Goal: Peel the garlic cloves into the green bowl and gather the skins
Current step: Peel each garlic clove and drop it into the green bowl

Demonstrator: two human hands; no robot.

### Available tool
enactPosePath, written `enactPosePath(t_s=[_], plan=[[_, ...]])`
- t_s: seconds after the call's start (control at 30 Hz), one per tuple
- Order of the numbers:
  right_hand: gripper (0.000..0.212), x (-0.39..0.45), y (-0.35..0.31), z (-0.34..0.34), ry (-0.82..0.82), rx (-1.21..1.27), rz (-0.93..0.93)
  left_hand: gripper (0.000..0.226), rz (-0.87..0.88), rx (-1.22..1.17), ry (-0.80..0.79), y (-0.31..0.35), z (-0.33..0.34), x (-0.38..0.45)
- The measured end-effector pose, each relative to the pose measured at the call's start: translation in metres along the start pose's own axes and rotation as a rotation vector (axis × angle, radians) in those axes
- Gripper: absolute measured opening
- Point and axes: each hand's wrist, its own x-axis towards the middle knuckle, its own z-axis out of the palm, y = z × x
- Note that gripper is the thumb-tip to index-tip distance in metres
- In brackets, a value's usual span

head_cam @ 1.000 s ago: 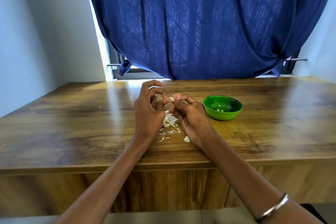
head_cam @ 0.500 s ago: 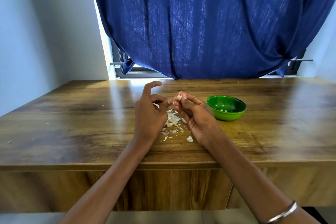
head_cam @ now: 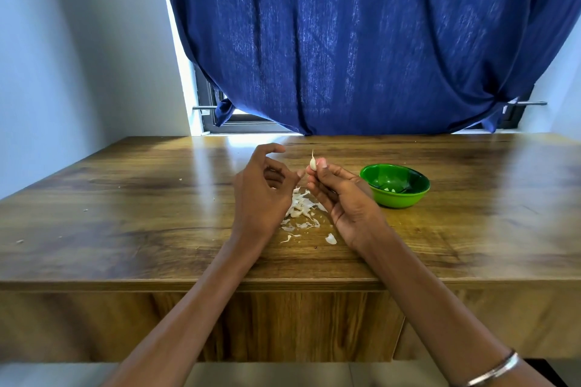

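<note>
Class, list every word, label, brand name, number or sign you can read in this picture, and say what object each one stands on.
None: no readable text appears anywhere in this view.
The green bowl, wooden table, blue curtain and bracelet all look plain, with no print or label visible.

The bowl [head_cam: 395, 186] sat on the table [head_cam: 125, 214] to the right of my hands, a few bits inside it. The skins [head_cam: 300, 209] lay in a heap on the table between my left hand [head_cam: 262, 195] and right hand [head_cam: 341, 198]. Behind the table hung the curtain [head_cam: 361, 41].
</note>
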Motion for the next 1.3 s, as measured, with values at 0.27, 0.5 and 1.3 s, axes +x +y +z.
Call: enactPosePath(t_s=[0.27,0.5,1.3], plan=[[0.016,0.000,0.002,-0.001,-0.045,-0.115,0.039,0.032,-0.068,-0.206,-0.097,-0.002,0.000,0.003],[0.011,0.001,0.005,-0.001,-0.043,-0.326,-0.029,0.036,-0.198,-0.315,-0.140,-0.006,-0.003,0.006],[0.018,0.004,0.017,-0.001,-0.143,-0.804,-0.558,0.035,-0.210,-0.374,-0.216,-0.004,-0.006,0.007]])
